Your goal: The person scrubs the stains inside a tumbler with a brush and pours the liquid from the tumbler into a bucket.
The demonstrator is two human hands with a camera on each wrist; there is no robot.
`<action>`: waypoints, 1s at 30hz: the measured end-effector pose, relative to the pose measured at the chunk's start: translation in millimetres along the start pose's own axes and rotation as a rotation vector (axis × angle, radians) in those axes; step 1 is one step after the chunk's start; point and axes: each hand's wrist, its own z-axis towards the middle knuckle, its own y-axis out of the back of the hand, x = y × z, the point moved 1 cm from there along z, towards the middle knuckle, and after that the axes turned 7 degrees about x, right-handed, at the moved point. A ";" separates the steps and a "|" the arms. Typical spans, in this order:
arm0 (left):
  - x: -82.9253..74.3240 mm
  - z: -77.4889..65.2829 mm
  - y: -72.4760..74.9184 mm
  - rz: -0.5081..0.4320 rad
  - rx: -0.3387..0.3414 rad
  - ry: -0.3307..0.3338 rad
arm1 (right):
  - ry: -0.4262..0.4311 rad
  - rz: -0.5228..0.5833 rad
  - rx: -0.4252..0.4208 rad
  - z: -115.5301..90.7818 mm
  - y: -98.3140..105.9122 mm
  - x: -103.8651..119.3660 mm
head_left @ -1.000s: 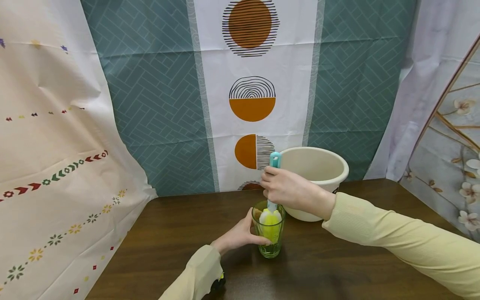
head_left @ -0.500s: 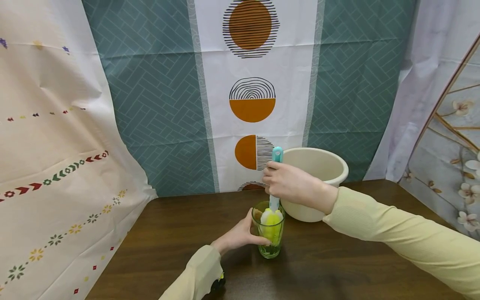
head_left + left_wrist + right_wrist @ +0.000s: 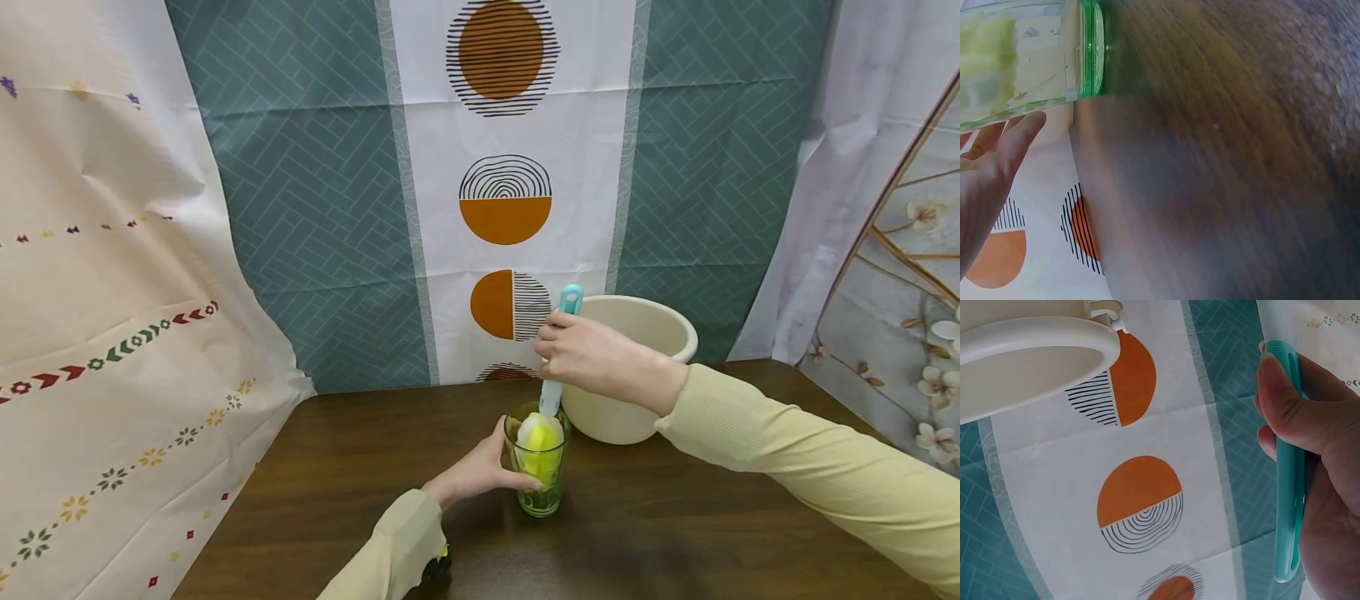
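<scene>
A green-tinted glass (image 3: 542,501) stands upright on the brown table. My left hand (image 3: 483,468) grips it from the left, thumb across the near side; in the left wrist view its fingers (image 3: 1019,139) lie along the glass wall (image 3: 1041,59). With my right hand (image 3: 581,354) I hold a bottle brush by its teal handle (image 3: 1289,506). The brush's yellow and white sponge head (image 3: 542,433) sits inside the glass, and its handle tilts to the right. Fingertips of my left hand behind the glass are partly hidden.
A cream basin (image 3: 622,421) stands right behind the glass, partly covered by my right hand. The wooden table (image 3: 337,467) ends at a patterned curtain (image 3: 322,208) at the back. Hanging cloth (image 3: 112,292) borders the left side.
My right hand has shifted slightly up and right, tilting the brush handle to the right. The sponge head has stayed in the glass. My left hand and the glass have hardly moved.
</scene>
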 end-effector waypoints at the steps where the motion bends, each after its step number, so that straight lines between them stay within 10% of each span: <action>1: -0.3 0.0 -0.1 -0.002 0.003 -0.003 | -0.002 -0.004 0.001 0.1 0.2 0.3; 30: 28.2 12.9 -0.6 0.038 -0.026 -0.027 | -0.064 -0.138 0.060 0.1 20.2 1.6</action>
